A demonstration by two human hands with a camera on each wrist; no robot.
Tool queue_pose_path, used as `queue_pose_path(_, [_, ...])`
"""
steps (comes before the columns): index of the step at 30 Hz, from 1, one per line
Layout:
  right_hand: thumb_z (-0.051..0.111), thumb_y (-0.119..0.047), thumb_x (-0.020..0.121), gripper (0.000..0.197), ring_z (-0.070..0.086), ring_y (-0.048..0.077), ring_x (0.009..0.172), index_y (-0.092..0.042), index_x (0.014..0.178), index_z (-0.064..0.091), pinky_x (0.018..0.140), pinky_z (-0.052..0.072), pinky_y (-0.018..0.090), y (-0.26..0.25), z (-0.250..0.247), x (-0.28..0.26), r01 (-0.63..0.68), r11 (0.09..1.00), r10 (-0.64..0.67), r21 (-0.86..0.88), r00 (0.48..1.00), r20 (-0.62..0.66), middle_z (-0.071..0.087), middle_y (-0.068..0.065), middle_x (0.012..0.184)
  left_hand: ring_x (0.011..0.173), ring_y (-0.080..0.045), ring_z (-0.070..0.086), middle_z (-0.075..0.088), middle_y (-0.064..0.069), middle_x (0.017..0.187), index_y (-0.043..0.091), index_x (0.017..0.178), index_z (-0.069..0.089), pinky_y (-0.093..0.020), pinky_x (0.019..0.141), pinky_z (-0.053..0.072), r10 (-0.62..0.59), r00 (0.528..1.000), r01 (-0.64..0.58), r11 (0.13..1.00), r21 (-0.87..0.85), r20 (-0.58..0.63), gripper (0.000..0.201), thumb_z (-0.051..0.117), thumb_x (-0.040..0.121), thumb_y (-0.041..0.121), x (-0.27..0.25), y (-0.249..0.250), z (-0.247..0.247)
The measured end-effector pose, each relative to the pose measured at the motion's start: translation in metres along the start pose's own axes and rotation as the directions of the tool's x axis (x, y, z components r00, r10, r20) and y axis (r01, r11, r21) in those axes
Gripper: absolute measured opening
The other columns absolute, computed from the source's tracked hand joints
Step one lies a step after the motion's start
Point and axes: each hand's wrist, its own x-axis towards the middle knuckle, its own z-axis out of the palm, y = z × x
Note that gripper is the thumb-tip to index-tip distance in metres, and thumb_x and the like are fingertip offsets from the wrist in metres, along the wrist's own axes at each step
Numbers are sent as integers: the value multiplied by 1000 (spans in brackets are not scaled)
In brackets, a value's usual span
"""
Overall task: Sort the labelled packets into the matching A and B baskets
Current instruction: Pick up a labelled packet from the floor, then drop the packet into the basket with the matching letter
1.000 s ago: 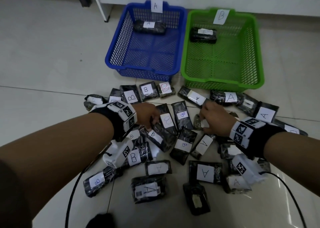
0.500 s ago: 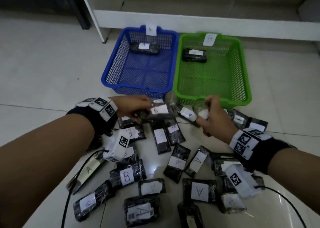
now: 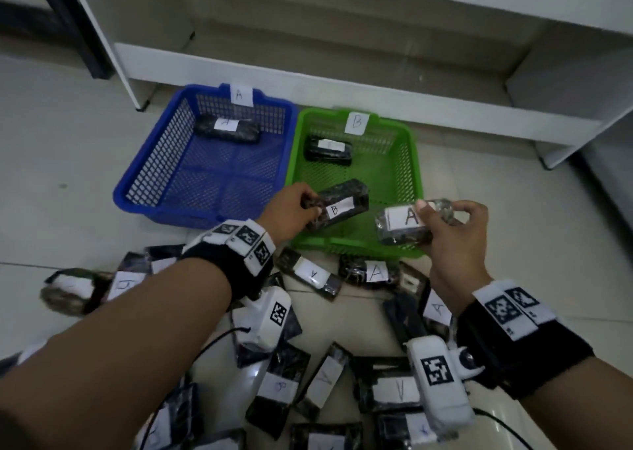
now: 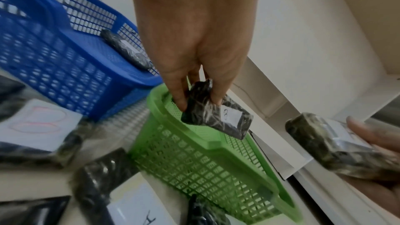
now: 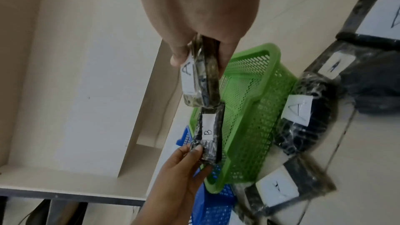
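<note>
My left hand (image 3: 291, 210) pinches one end of a dark packet labelled B (image 3: 339, 205) and holds it over the front of the green B basket (image 3: 416, 162). In the left wrist view the fingers (image 4: 179, 98) grip that B packet (image 4: 218, 115) above the green basket's rim (image 4: 207, 141). My right hand (image 3: 448, 230) holds a packet labelled A (image 3: 404, 225) over the green basket's front right corner; the right wrist view shows this A packet (image 5: 199, 81) between thumb and fingers. The blue A basket (image 3: 147, 175) stands to the left with one packet (image 3: 227, 131) inside. One packet (image 3: 327, 148) lies in the green basket.
Several labelled packets (image 3: 370, 271) lie scattered on the tiled floor (image 3: 68, 162) in front of the baskets, under and between my arms. A white shelf unit (image 3: 376, 83) runs behind the baskets. Cables trail from the wrist cameras across the pile.
Both hands rose from the pile with a packet each and moved forward over the green basket. The head view tilted up and shows more of the shelf.
</note>
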Motion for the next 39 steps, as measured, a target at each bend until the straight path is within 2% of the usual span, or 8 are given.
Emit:
queue_pose_path(5, [70, -15, 82, 34, 65, 25, 86, -24, 111, 54, 76, 57, 42, 6, -23, 8, -7, 1000, 6, -7, 1000, -27, 60, 12, 105, 106, -27, 54, 50, -13, 121, 7, 115, 59, -29, 88, 41, 16, 999, -5, 978, 209, -50, 27, 57, 92, 22, 25, 2, 38])
queue_pose_path(11, [72, -22, 81, 21, 66, 30, 93, -35, 91, 59, 81, 56, 48, 17, -33, 10, -25, 994, 20, -111, 998, -52, 61, 8, 106, 95, -31, 61, 64, -21, 107, -4, 102, 64, -29, 68, 41, -125, 961, 3, 897, 441, 249, 28, 53, 92, 19, 33, -2, 61])
queue_pose_path(18, [64, -20, 88, 16, 63, 23, 89, -23, 100, 54, 75, 55, 36, 11, -3, 11, -70, 994, 66, -86, 996, -56, 60, 10, 109, 123, -23, 49, 41, -8, 146, 13, 143, 38, -28, 96, 41, 53, 981, -81, 985, 150, 184, 52, 53, 94, 22, 27, 1, -4])
queue_pose_path(21, [70, -16, 83, 22, 61, 15, 71, -17, 97, 54, 54, 49, 21, 2, 31, 15, -39, 992, 40, -118, 999, 4, 61, 3, 88, 114, -20, 55, 55, -7, 133, 13, 131, 53, -24, 91, 40, 103, 994, -105, 987, 121, 23, 37, 54, 93, 16, 22, -22, -65])
queue_pose_path(25, [74, -19, 79, 26, 60, 20, 77, -15, 93, 53, 64, 50, 32, -6, 112, 9, -4, 984, 26, -177, 993, 119, 61, 3, 88, 107, -27, 60, 65, -10, 115, 12, 113, 64, -32, 92, 43, 92, 978, -31, 953, 302, -188, 24, 54, 92, 16, -4, -91, -150])
queue_pose_path(31, [75, -18, 77, 28, 55, 23, 81, -20, 75, 47, 78, 49, 40, 25, 233, -14, 148, 897, 8, -416, 937, 349, 57, 6, 88, 98, -26, 61, 66, -8, 104, 17, 112, 63, -34, 83, 48, 127, 991, -123, 776, 619, 38, 70, 32, 77, 68, -43, -160, -174])
queue_pose_path(35, [73, -22, 79, 27, 55, 23, 74, -13, 79, 48, 65, 45, 29, 56, 271, -23, 258, 726, 72, -638, 893, 444, 56, 5, 78, 69, -27, 60, 61, -4, 74, 16, 85, 58, -33, 61, 45, 292, 956, -227, 753, 618, -4, 29, 44, 83, 42, -41, -188, -155])
queue_pose_path(39, [68, -21, 85, 24, 54, 21, 70, -8, 78, 49, 57, 38, 26, 69, 276, -24, 323, 570, 132, -756, 872, 472, 58, 7, 74, 64, -19, 52, 54, 3, 71, 22, 83, 49, -27, 62, 32, 438, 894, -304, 746, 593, -92, 7, 55, 79, 22, -38, -205, -139])
